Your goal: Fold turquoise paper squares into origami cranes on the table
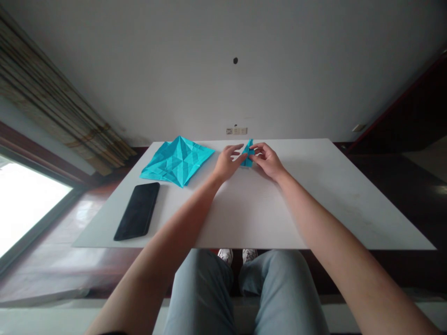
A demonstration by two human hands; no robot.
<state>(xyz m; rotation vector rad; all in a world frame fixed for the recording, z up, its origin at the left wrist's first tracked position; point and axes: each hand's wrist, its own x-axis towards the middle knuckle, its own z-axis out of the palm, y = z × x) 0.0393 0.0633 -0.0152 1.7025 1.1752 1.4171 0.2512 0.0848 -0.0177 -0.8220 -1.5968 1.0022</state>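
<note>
A small folded piece of turquoise paper (248, 160) stands near the far edge of the white table, its pointed tip upward. My left hand (228, 161) pinches it from the left with thumb and a finger, while the other fingers are spread. From the right, my right hand (266, 158) grips the paper's edge between thumb and fingertips. The exact folds between the hands are partly covered by the fingers. Left of my left hand lies a larger turquoise sheet (174, 160), unfolded and marked with many creases.
A black phone (137, 211) rests near the left edge of the white table (342, 200). Behind the table rises a grey wall with sockets (236, 131). A patterned curtain (52, 88) and a bright window are on the left. My knees are below the near edge.
</note>
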